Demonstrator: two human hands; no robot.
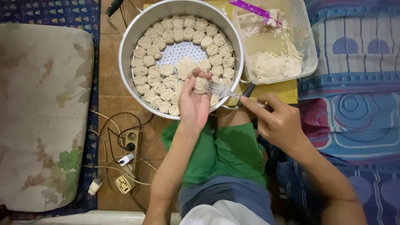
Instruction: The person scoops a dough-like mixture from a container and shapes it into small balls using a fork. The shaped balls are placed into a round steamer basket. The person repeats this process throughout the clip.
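Left hand (pixel 193 102): raised over the near rim of the steamer tray (pixel 125 62), fingers curled around one pale dumpling (pixel 201 84), which sits at the fingertips above the tray's near-right edge.

Right hand (pixel 277 121): just right of the left, the two hands apart, fingers pinched on the handle of a clear plastic fork (pixel 223 90); the fork's tines touch the dumpling held in the left hand.

Steamer tray: round, metal, with a perforated floor, standing on the tiled floor (pixel 112 83). Finished dumplings (pixel 166 35) line it in rings along the wall, packed side by side. A bare patch of perforated floor shows at the centre, with one flat wrapper (pixel 185 66) lying in it. The left hand covers part of the near-right rows.

Plastic tub (pixel 308 46): clear, rectangular, touching the tray's far-right side, holding pale filling (pixel 275 62) smeared on its walls; a purple-handled scraper (pixel 254 8) rests in its far end.

Yellow board (pixel 279 89): under the tub, its near edge showing.

Power strip (pixel 132 141) and tangled cables (pixel 110 129): on the floor near the tray's near-left side, beside the person's green shorts (pixel 227 154).

Cushion (pixel 41 112): faded floral, along the left.

Patterned blue mat (pixel 354 104): along the right.
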